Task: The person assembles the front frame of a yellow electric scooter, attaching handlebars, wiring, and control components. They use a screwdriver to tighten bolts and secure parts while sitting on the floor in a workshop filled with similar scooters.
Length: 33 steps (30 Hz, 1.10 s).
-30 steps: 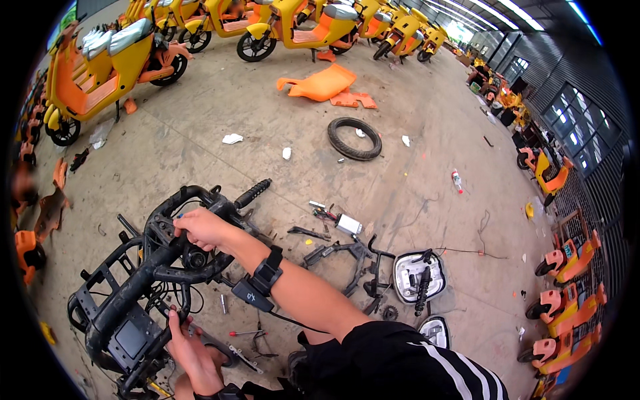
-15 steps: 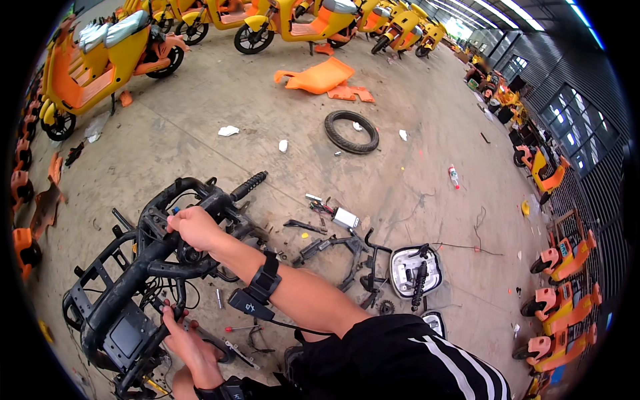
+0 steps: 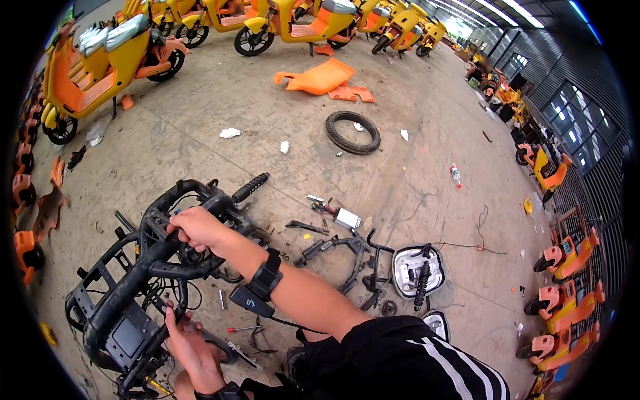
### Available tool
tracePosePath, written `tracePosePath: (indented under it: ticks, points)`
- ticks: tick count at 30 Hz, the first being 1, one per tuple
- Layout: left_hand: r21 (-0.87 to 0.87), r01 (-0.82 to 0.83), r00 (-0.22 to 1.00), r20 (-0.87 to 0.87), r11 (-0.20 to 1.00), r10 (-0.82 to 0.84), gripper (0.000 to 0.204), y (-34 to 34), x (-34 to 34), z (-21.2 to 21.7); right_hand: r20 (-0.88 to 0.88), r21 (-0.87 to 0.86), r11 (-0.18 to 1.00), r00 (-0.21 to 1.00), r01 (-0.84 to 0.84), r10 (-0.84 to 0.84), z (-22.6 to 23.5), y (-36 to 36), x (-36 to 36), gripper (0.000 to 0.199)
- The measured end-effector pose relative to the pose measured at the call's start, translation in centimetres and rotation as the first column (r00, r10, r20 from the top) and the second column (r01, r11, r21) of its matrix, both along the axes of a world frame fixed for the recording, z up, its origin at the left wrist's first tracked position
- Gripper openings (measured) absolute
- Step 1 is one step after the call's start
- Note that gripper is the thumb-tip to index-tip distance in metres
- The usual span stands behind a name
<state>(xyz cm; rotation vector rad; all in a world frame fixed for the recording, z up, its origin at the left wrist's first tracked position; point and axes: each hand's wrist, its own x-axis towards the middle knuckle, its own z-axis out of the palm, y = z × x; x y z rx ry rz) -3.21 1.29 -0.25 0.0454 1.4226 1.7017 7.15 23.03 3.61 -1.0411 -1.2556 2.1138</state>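
A bare black scooter frame [image 3: 120,300] of tubes, brackets and loose cables lies at the lower left. My right hand [image 3: 201,230] is over its upper part, fingers closed in a pinch against a bracket; what sits between the fingertips is hidden. A small blue part shows just beyond the knuckles. Lower down, my left hand [image 3: 193,347] leans on a side tube with one finger stretched along it, the others loosely bent and apart. A black shock absorber [image 3: 251,188] sticks out from the frame's far end.
Right of the frame lie a silver controller box [image 3: 347,218], black brackets [image 3: 340,250], a white tray-like cover [image 3: 419,272] with another shock absorber [image 3: 422,285], and a red-handled screwdriver [image 3: 245,329]. Farther off are a tyre [image 3: 353,132], orange panels [image 3: 323,77] and parked yellow scooters [image 3: 300,23].
The whole view has shifted slightly. My right hand stays pinched at the same bracket, its fingers a little rearranged; my left hand keeps to the side tube.
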Motion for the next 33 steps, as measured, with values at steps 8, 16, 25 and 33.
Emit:
tracePosePath:
  ticks: [8,16,25,33]
  points:
    - [0.045,0.180,0.981,0.069,0.983,-0.183,0.034,0.5,-1.2,-0.6,-0.119,-0.081,0.992,0.989,-0.097,0.087,-0.3,0.4,0.6,0.023]
    - [0.022,0.204,0.979,0.026,0.979,-0.204,0.028,0.6,-1.2,-0.5,-0.121,-0.109,0.988,0.988,-0.112,0.098,0.7,-0.3,0.9,0.022]
    - [0.005,0.194,0.975,0.112,0.981,-0.194,0.025,0.9,-1.0,-0.6,-0.064,-0.040,0.998,0.997,0.041,-0.043,-0.2,-0.8,-0.1,0.020]
    - [0.039,0.206,0.971,0.113,0.978,-0.209,0.024,0.8,-1.3,-0.2,-0.068,-0.047,0.997,0.996,0.061,-0.064,1.2,-1.4,0.0,0.023]
